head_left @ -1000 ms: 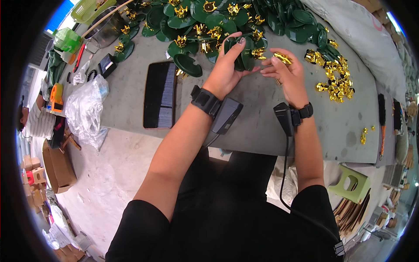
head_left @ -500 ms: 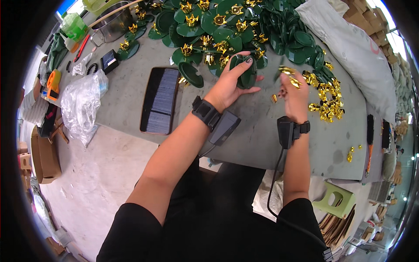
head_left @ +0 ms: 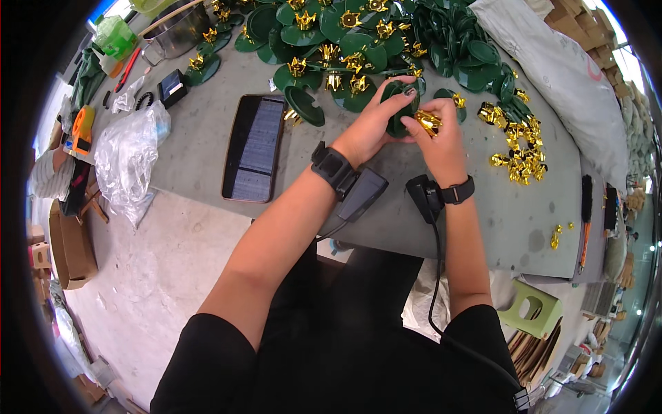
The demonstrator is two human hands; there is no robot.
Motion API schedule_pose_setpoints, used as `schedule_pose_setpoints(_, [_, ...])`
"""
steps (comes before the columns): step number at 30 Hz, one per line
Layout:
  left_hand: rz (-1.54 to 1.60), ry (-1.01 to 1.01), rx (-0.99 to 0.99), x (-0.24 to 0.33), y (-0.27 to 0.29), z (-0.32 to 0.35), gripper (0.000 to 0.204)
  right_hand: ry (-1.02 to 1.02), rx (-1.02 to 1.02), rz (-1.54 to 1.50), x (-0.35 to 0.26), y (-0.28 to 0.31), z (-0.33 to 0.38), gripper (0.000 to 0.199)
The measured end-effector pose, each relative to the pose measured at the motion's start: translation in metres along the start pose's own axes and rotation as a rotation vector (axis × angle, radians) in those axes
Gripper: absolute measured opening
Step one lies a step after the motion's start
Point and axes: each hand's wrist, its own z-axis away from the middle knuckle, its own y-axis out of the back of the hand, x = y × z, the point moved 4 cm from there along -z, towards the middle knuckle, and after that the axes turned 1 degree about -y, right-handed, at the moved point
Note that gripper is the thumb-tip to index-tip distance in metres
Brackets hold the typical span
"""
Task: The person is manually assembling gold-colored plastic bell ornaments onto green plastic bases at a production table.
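Green plastic [head_left: 395,125] is being clasped in the left hand [head_left: 369,131], seemingly for steadiness. The right hand [head_left: 445,145] is pinching gold pieces [head_left: 428,123] (close by).

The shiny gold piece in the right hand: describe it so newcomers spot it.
Above the grey table, find the bare right hand. It holds the shiny gold piece; unlike the similar gold pieces heaped loose farther right, this one is held.

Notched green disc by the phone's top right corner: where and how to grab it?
Likely best: pinch the notched green disc by its near-right rim, coming from the person's side. It's thin and looks tilted; that rim faces bare tabletop, while another green disc crowds its far side.
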Motion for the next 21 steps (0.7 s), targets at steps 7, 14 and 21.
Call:
schedule_pose_setpoints(7, [-0.018, 0.021, -0.018, -0.001, -0.004, 0.002, 0.035, 0.008, 0.009, -0.077, 0.016, 0.003, 0.001, 0.035])
schedule_pose_setpoints(14, [-0.029, -0.083, -0.085, 0.000, -0.005, -0.001, 0.035, -0.066, 0.040, -0.170, 0.022, 0.007, 0.001, 0.027])
schedule_pose_setpoints(21, [0.056, -0.100, -0.086, -0.002, -0.002, -0.004, 0.034, -0.125, -0.056, -0.353, 0.020, -0.003, 0.003, 0.020])
